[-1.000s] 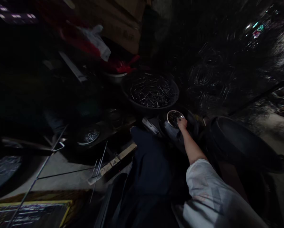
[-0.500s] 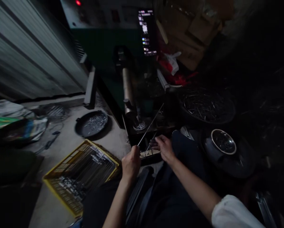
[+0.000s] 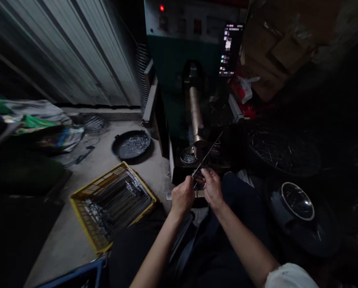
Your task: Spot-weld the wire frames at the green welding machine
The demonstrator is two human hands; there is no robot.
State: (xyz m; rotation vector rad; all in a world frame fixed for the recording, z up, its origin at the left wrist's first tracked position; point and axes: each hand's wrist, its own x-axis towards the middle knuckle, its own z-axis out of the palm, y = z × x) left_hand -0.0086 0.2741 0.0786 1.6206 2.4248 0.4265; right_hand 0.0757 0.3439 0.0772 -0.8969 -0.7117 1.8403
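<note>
Holding a thin, straight metal rod (image 3: 207, 154) between both hands, we sit right in front of the green machine with the brass-coloured cylinder (image 3: 196, 116), and everything else we place from that machine. Our left hand (image 3: 182, 197) is closed in a fist around the near end of the rod; our right hand (image 3: 211, 188) meets it just beside, fingers pinched at the rod, though the dim light keeps us from telling whether they clamp it or pinch something small against it. The rod slants up and away from our hands, its far tip reaching toward the foot of the cylinder, close to the small round dish of metal bits (image 3: 187, 157) on the machine's ledge.

We judge the step in hand to be lining the rod up for the machine. The next move, as we see it, calls for a steady two-handed feed so that the tip stays on line and does not flex.

To the left of the machine, on the concrete floor, lie a black round pan of small metal pieces (image 3: 131, 144) and, nearer us, a yellow wire basket of long rods (image 3: 113, 204). To its right sit a wide dark basin of loose wire pieces (image 3: 282, 152) and a white-rimmed metal bowl (image 3: 297, 201).
</note>
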